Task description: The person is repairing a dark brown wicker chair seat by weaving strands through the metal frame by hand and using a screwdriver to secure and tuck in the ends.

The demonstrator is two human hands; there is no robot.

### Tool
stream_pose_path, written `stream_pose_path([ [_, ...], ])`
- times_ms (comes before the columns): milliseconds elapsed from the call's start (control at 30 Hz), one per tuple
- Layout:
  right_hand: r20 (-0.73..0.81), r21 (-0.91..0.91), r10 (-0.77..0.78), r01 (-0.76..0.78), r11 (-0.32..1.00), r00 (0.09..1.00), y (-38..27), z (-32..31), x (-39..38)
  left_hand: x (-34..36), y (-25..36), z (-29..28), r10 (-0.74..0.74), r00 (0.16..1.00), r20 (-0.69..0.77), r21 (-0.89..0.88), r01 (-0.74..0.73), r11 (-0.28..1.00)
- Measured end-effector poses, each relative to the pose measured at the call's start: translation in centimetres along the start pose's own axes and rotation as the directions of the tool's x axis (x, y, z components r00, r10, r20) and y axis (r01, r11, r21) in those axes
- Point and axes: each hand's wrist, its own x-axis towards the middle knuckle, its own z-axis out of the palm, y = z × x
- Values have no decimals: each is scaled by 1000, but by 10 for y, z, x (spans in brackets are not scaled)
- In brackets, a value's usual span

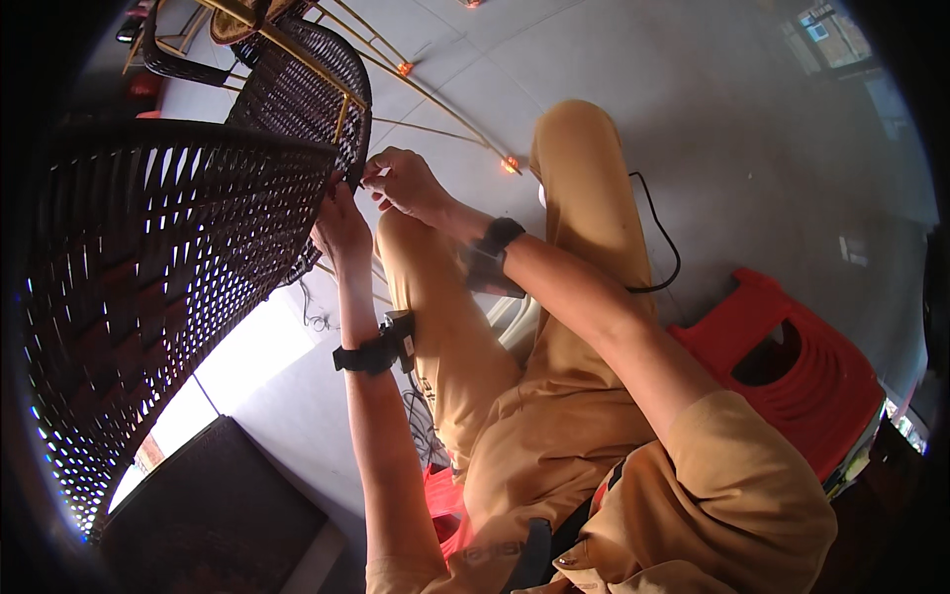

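Observation:
A dark brown woven wicker chair [188,218] fills the left side, its weave close in front of me. My left hand [342,233] is closed on the edge of this woven panel, near its upper right corner. Just to the right, my right hand [411,186] has its fingers curled and pinched together, close to the same edge. Whatever may be between those fingertips is too small to make out. Both hands are above my left knee, and each wrist wears a dark strap.
A second woven chair [297,84] with thin yellowish legs lies beyond the hands. Orange wrapping [510,164] covers a leg end. A red plastic stool [792,366] stands at right, near a black cable [673,247]. A dark flat box-like piece [218,505] sits lower left.

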Motion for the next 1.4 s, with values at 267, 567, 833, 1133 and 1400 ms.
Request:
stream_pose_path([
  [267,216,68,66,-82,994,974,-13,-2,1,4,-14,4,7,995,-95,197,12,980],
  [567,289,179,118,-175,968,950,-12,1,7,4,-18,5,-34,995,-95,158,49,986],
  [833,112,-103,208,-197,975,972,-20,1,4,4,-6,6,107,985,-137,308,-61,950],
  [1133,58,-254,-169,178,951,984,2,8,5,4,-8,0,-32,998,-63,150,41,988],
  [1400,20,-377,50,-39,925,999,-14,7,3,-2,2,-3,-91,995,52,-141,97,985],
])
